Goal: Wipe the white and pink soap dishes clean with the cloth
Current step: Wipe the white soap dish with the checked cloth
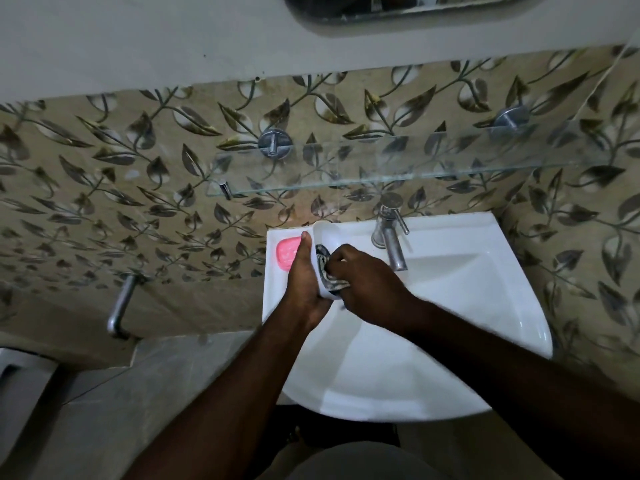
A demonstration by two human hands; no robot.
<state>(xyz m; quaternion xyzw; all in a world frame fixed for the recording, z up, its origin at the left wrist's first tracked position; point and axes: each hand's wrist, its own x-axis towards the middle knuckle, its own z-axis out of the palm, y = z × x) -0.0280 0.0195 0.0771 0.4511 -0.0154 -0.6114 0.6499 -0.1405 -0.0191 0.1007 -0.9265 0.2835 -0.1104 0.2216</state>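
wiping works best with left hand [305,282] gripping the white soap dish [329,236] steady over the sink [485,237], right hand [365,276] pinching the striped cloth [326,271] into its corners; pink soap dish [287,257] lies just beside.

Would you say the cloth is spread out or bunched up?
Bunched: the right hand grips the cloth wadded in the white soap dish.

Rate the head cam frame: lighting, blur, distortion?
Head view: dim, forearms underexposed against the bright sink; wide-angle bows the glass shelf; leaf tiles soft toward the left edge; cloth in the right hand and white soap dish in the left hand are readable.
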